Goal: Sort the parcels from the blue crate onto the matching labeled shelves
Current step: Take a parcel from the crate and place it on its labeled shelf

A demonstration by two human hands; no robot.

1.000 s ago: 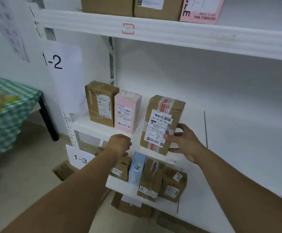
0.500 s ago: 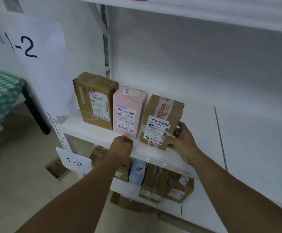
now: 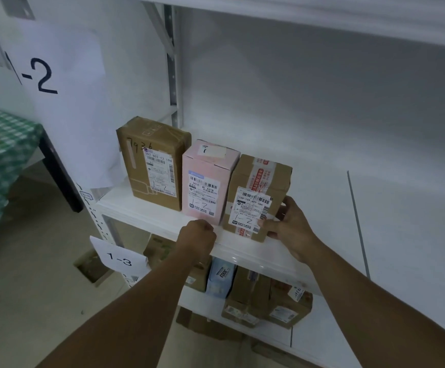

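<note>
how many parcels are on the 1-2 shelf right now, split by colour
brown cardboard: 2, the tall brown parcel at the left and the red-taped brown parcel held by the right hand
pink: 1, the pink parcel between them
total: 3

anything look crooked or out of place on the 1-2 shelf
Nothing stands out. The brown parcel, pink parcel and taped parcel stand upright side by side, each handwritten 1-2, matching the 1-2 sign. The right hand grips the taped parcel; the left hand is a fist at the shelf edge.
</note>
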